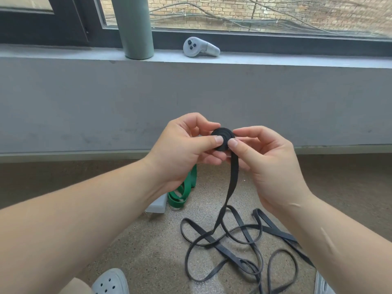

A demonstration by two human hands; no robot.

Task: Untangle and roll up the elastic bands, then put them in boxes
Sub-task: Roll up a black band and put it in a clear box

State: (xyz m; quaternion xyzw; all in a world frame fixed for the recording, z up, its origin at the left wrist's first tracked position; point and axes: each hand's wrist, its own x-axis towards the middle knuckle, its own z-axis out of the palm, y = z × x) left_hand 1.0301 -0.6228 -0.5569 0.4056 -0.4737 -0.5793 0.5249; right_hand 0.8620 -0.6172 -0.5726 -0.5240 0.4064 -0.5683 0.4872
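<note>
A small tight coil of black elastic band (222, 135) sits between both hands at chest height. My left hand (182, 151) pinches the coil from the left, thumb on its face. My right hand (269, 164) pinches it from the right with thumb and fingers. The band's free length (232, 183) hangs down from the coil to a loose tangle of black loops (239, 247) on the floor. A green elastic band (182, 192) lies on the floor beyond my left wrist, beside a light grey box (157, 205) that is mostly hidden by my forearm.
A grey concrete wall with a window sill rises ahead. On the sill stand a grey-green pillar (135, 28) and a white hand controller (200, 47). A pale clog shoe (110, 282) shows at the bottom left. The floor is speckled stone.
</note>
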